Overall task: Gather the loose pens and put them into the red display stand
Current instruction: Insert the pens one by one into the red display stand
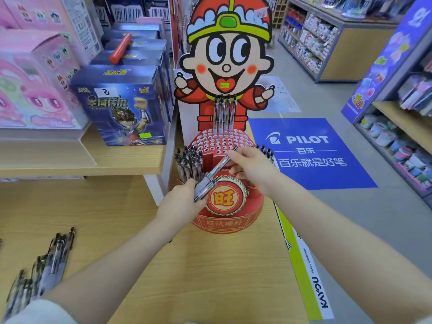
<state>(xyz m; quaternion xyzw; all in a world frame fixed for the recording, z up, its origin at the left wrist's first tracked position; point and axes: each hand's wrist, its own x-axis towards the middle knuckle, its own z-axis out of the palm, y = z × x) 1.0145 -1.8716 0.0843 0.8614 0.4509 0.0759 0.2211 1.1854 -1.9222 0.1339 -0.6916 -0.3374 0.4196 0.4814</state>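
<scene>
The red drum-shaped cardboard display stand (224, 218) at centre frame looks like printed card with a slight sheen, and its flat cartoon-figure backboard (225, 66) is smooth printed card too. The clear-barrelled plastic pens (205, 183) at centre and the loose heap of like pens (46, 265) at lower left look glossy and see-through with dark caps and grips, lying on a pale matt wood-grain laminate tabletop (210, 277). The dark blue printed box (121, 104) at upper left has a glossy card finish.
</scene>
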